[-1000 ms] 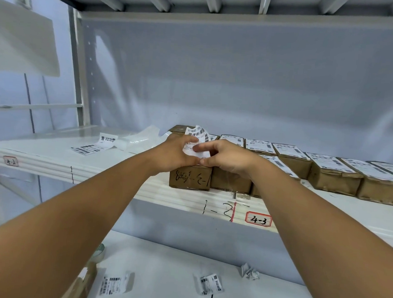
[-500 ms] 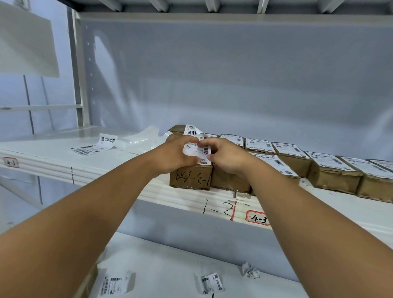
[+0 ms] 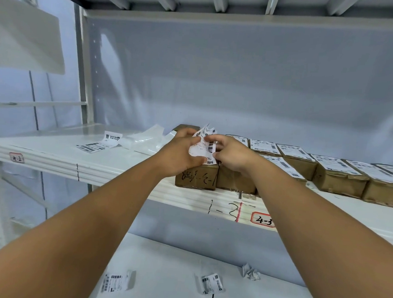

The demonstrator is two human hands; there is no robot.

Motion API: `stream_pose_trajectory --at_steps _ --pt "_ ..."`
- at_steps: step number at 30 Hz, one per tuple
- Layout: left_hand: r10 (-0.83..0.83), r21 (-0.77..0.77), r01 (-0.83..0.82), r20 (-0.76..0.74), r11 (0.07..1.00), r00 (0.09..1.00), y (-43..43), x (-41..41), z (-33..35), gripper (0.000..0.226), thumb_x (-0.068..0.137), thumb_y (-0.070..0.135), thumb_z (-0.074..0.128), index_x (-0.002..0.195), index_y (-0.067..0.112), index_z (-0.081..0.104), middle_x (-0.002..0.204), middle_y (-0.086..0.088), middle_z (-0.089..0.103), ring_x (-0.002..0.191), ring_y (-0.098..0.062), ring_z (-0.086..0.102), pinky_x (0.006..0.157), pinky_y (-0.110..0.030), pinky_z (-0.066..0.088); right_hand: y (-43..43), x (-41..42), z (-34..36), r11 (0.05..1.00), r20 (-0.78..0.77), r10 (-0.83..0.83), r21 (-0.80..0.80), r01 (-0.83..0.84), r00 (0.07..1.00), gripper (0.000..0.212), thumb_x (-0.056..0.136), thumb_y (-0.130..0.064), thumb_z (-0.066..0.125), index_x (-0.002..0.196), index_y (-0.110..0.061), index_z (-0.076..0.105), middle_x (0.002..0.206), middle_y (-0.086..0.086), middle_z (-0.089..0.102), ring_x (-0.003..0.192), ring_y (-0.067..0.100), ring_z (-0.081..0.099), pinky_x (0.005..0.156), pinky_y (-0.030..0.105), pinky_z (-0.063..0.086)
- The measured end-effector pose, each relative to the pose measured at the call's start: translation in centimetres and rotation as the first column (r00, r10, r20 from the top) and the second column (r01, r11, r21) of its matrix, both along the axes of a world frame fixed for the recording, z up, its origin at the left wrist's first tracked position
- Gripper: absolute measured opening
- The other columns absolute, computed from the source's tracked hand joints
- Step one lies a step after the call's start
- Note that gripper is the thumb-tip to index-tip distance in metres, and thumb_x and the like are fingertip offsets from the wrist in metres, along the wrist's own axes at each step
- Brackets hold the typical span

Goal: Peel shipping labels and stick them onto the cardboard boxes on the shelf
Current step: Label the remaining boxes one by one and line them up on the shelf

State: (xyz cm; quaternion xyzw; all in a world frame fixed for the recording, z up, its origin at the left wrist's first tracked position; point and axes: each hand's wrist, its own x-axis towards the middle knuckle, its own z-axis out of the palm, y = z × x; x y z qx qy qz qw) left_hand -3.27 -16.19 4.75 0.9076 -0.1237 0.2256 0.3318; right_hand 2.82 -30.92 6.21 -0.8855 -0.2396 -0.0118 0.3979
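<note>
Both hands are meeting over the leftmost cardboard box (image 3: pixel 196 180), which is sitting at the front edge of the shelf (image 3: pixel 53 149). The left hand (image 3: pixel 180 153) is pinching the lower part of a shipping label (image 3: pixel 201 149), thumb curled across it. The right hand (image 3: pixel 233 154) is gripping the label's right edge between thumb and fingers. The label is curling upward, held just over the box top; contact with the box cannot be told. A row of labelled boxes (image 3: pixel 337 178) is sitting to the right. Loose labels (image 3: pixel 99 143) and translucent backing sheets (image 3: pixel 145 138) are lying left of the hands. Two more labels (image 3: pixel 116 282) and a crumpled scrap (image 3: pixel 250 272) are lying on the lower shelf (image 3: pixel 171 274).
</note>
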Motion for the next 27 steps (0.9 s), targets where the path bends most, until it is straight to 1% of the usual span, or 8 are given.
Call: stream_pose_trajectory --at_steps 3,6,9,13,17,20,23,27 --pt "0.013 0.018 -0.013 -0.010 1.000 1.000 0.0 0.1 0.1 0.048 0.086 0.022 0.067 0.130 0.009 0.052 0.122 0.013 0.027 0.105 -0.003 0.040 0.090 -0.015 0.035 0.1 -0.2 0.0 1.000 0.016 0.006 -0.023 -0.006 1.000 0.055 0.092 0.006 0.039 0.138 -0.024 0.047 0.144 0.001 0.046 0.128 0.013 0.046 0.088 0.018 0.038" --pt "0.006 -0.009 -0.007 -0.073 1.000 0.997 0.0 0.2 0.3 0.049 0.088 0.022 0.065 0.133 0.010 0.049 0.127 0.007 0.027 0.104 -0.005 0.039 0.082 -0.010 0.031 0.1 -0.5 0.1 0.999 0.046 -0.012 -0.034 0.014 0.999 0.049 0.097 0.000 0.038 0.139 -0.025 0.047 0.143 -0.001 0.046 0.119 0.013 0.050 0.082 0.017 0.036" --pt "-0.004 -0.071 -0.009 -0.169 0.997 0.986 0.1 0.4 0.3 0.052 0.090 0.024 0.063 0.138 0.014 0.044 0.133 0.006 0.026 0.106 -0.005 0.039 0.088 -0.013 0.032 0.1 -0.4 0.0 0.998 0.083 -0.023 -0.051 0.027 0.996 0.047 0.098 -0.005 0.040 0.140 -0.027 0.046 0.141 0.004 0.047 0.093 0.010 0.054 0.070 0.018 0.037" --pt "0.028 -0.204 -0.063 -0.171 0.977 0.985 -0.2 1.1 0.1 0.037 0.088 0.020 0.064 0.124 0.021 0.060 0.130 0.005 0.041 0.107 -0.008 0.046 0.087 -0.017 0.035 0.1 -0.2 -0.2 0.993 0.088 -0.014 -0.120 0.025 0.996 0.051 0.096 -0.005 0.045 0.141 -0.028 0.043 0.146 0.004 0.043 0.128 0.020 0.045 0.091 0.021 0.034" --pt "0.161 -0.429 -0.199 -0.122 0.881 0.979 -0.8 1.8 -0.1 0.016 0.086 0.010 0.064 0.099 0.017 0.067 0.116 -0.003 0.061 0.090 -0.016 0.057 0.071 -0.021 0.042 0.2 -0.4 -0.2 0.987 0.108 -0.023 -0.153 0.039 0.994 0.052 0.096 -0.006 0.046 0.143 -0.027 0.041 0.148 0.002 0.041 0.134 0.019 0.040 0.096 0.023 0.032" --pt "0.220 -0.387 -0.256 -0.135 0.886 0.966 -1.3 1.8 0.1 0.018 0.084 0.005 0.063 0.097 0.017 0.068 0.110 -0.006 0.063 0.078 -0.015 0.054 0.060 -0.020 0.040 0.3 -0.5 -0.2 0.987 0.119 -0.027 -0.155 0.046 0.992 0.054 0.095 -0.004 0.046 0.143 -0.027 0.040 0.148 0.001 0.041 0.135 0.018 0.039 0.094 0.021 0.031" --pt "0.281 -0.263 -0.304 -0.121 0.916 0.952 -1.8 1.4 0.8 0.019 0.086 0.010 0.064 0.104 0.011 0.069 0.117 -0.005 0.063 0.101 -0.021 0.057 0.081 -0.024 0.043 0.2 -0.6 -0.1 0.988 0.128 -0.028 -0.149 0.047 0.991 0.052 0.095 -0.006 0.048 0.143 -0.026 0.041 0.148 0.002 0.041 0.133 0.019 0.040 0.096 0.022 0.032" --pt "0.311 -0.136 -0.316 -0.062 0.939 0.949 -1.8 1.2 2.0 0.028 0.086 0.008 0.064 0.114 0.005 0.064 0.126 -0.007 0.059 0.114 -0.022 0.054 0.085 -0.023 0.040 0.3 -0.4 -0.2 0.985 0.141 -0.044 -0.159 0.067 0.989 0.048 0.095 -0.010 0.049 0.140 -0.025 0.045 0.146 0.002 0.044 0.131 0.021 0.043 0.101 0.027 0.035"
